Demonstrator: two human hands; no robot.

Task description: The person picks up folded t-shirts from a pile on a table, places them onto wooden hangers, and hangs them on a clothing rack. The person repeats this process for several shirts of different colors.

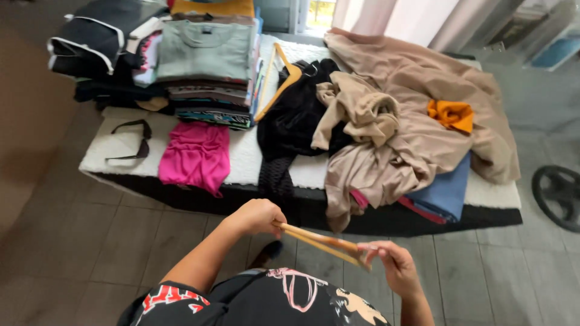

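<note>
I hold a wooden clothes hanger (320,241) in front of my body with both hands. My left hand (257,216) grips its left end, my right hand (393,262) pinches its right end. The hanger lies almost edge-on and slants down to the right. Beyond it, a low bed with a white cover (241,151) carries clothes: a black garment (296,115) on a second wooden hanger (278,81), a heap of beige garments (411,115) and a folded pink garment (196,156).
A stack of folded clothes (208,66) stands at the back left of the bed, beside dark bags (96,36). An orange cloth (452,115) and blue fabric (444,190) lie on the right. A black strap (136,142) lies at the left. A fan base (559,193) sits on the tiled floor.
</note>
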